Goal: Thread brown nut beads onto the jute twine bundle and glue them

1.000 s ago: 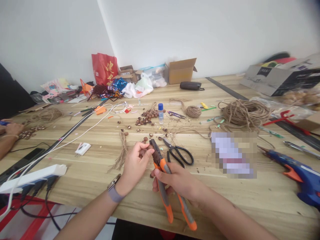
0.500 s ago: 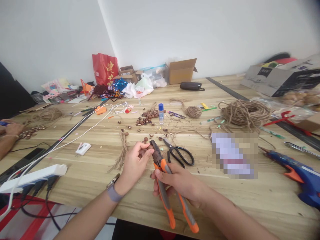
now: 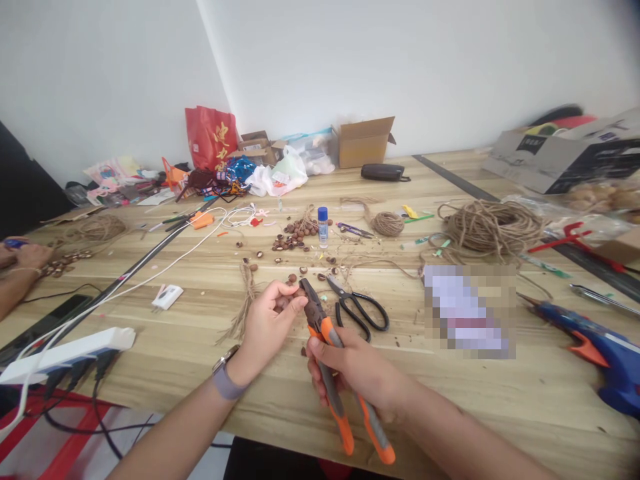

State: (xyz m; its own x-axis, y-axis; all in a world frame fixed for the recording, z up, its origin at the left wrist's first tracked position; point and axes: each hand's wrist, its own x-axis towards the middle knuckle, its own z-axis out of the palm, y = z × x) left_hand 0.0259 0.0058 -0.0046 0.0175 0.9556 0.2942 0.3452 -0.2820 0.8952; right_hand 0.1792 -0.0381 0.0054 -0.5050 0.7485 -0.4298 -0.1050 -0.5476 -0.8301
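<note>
My left hand (image 3: 267,327) pinches a brown nutshell (image 3: 299,293) between thumb and fingers, right against the jaws of a pair of pliers (image 3: 315,313). Fingers partly hide the shell, so I cannot tell how far it sits between the jaws. My right hand (image 3: 357,363) is wrapped round the orange-and-grey plier handles, which stand somewhat apart. Black-handled scissors (image 3: 361,310) lie just beyond my right hand. A bundle of twine (image 3: 245,300) is beside my left hand, and a pile of brown nutshells (image 3: 295,237) lies farther back.
A blue-capped bottle (image 3: 323,230) stands behind the scissors. Coiled twine (image 3: 493,227) and a blue glue gun (image 3: 590,347) lie to the right. On the left are a white power strip (image 3: 70,357), cables and a co-worker's hand (image 3: 27,260). Boxes and bags line the wall.
The plier handles have drawn slightly closer together in my right hand. My left hand stays at the jaws with the nutshell.
</note>
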